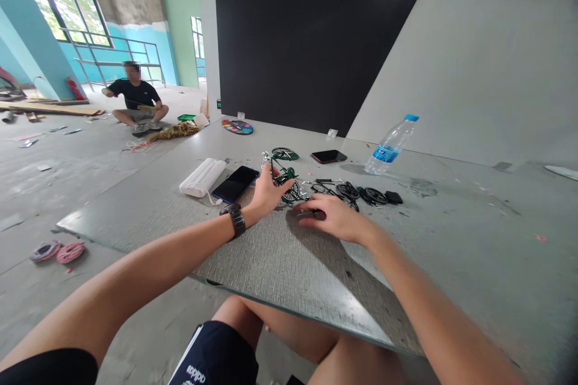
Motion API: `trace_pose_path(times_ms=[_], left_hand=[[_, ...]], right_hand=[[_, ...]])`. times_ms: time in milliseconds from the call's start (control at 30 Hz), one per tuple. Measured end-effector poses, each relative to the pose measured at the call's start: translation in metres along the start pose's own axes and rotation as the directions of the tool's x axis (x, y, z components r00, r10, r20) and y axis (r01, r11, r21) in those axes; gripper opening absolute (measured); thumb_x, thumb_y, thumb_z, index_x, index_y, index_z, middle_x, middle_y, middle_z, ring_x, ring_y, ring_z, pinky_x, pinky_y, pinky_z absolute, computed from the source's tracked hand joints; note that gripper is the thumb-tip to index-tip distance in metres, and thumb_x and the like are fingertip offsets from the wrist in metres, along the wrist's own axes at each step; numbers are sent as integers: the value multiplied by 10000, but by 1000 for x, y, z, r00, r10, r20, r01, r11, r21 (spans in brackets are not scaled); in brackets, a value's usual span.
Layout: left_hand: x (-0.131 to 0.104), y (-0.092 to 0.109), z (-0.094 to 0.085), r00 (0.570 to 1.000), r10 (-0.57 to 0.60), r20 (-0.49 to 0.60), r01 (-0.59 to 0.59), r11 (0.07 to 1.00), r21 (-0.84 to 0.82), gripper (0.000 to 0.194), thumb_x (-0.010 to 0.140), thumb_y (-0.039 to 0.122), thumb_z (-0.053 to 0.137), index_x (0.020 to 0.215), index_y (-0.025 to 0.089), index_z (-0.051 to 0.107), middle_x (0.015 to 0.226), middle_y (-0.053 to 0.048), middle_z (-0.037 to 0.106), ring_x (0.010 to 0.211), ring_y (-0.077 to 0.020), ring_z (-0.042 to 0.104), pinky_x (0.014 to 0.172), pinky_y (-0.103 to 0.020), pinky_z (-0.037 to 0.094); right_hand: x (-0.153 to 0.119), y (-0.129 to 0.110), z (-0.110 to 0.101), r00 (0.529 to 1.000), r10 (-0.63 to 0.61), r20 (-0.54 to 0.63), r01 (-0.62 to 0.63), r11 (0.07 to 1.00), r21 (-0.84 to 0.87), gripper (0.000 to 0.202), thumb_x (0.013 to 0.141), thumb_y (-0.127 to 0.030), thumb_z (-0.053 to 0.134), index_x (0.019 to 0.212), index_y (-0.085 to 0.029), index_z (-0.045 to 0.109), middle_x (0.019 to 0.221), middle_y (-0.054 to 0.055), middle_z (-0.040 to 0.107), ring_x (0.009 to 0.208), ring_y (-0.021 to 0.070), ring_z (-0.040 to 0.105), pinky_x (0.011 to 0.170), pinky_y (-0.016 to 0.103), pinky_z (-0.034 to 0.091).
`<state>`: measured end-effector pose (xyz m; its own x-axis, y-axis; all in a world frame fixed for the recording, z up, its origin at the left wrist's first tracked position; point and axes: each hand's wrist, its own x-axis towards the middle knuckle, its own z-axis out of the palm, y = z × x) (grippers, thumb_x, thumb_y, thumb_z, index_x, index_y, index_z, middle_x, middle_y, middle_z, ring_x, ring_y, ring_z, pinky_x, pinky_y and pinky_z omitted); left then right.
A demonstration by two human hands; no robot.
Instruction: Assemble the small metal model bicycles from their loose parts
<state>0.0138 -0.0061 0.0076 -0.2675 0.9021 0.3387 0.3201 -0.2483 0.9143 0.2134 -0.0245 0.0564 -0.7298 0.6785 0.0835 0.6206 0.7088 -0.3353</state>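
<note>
My left hand (pixel 266 189) is closed on a small green model bicycle (pixel 282 174), holding it tilted just above the table. A spoked wheel (pixel 291 191) shows at its lower end, beside my thumb. My right hand (pixel 334 215) hovers low over the tabletop to the right, fingers apart and pointing toward the bicycle. Something small and dark lies under its fingers, too hidden to name. Beyond that hand are black model bicycle parts (pixel 347 190) with wheels, and small loose pieces around them. Behind the green bicycle lies another green part with a spoked wheel (pixel 283 153).
Left of my hands are a white power bank (pixel 203 177) and a dark phone (pixel 236 183). Farther back lie another phone (pixel 329 157), a colourful paint palette (pixel 237 127) and a tilted plastic bottle (pixel 391 147). A person (pixel 135 96) sits on the floor at left.
</note>
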Motion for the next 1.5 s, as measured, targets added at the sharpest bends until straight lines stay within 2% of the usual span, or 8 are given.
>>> trace_pose_path(times_ms=[133,400,867,1500], left_hand=[[0,1,-1,1000,-16,8,16,1000,0,394,747,333,777,864,222,418,748,45,503,609,-108,453,592,-281,353],[0,2,-1,1000,-14,16,14,1000,-8,385,750,315,772,873,220,419,763,47,503,627,-103,455,604,-275,360],[0,1,-1,1000,-20,19,20,1000,0,390,745,321,774,869,220,418,764,46,511,626,-102,460,615,-276,376],[1,-5,1,1000,16,5,-16,1000,8,386,749,346,772,865,221,426,780,38,525,656,-113,495,641,-283,391]], right_hand=[[0,2,-2,1000,-19,-9,18,1000,-7,249,977,-265,551,1102,-273,767,1036,62,703,948,203,650,890,357,494],[-1,-5,-6,993,-19,119,23,999,-37,275,966,-252,571,1166,-279,759,1010,67,722,945,206,649,923,356,470],[0,0,1,998,-21,66,23,999,-32,275,969,-230,571,1148,-303,766,1004,63,715,925,198,654,857,333,490],[2,-2,3,997,-14,73,20,996,-83,297,948,-158,543,1116,-265,763,1052,68,706,948,202,655,881,340,498]])
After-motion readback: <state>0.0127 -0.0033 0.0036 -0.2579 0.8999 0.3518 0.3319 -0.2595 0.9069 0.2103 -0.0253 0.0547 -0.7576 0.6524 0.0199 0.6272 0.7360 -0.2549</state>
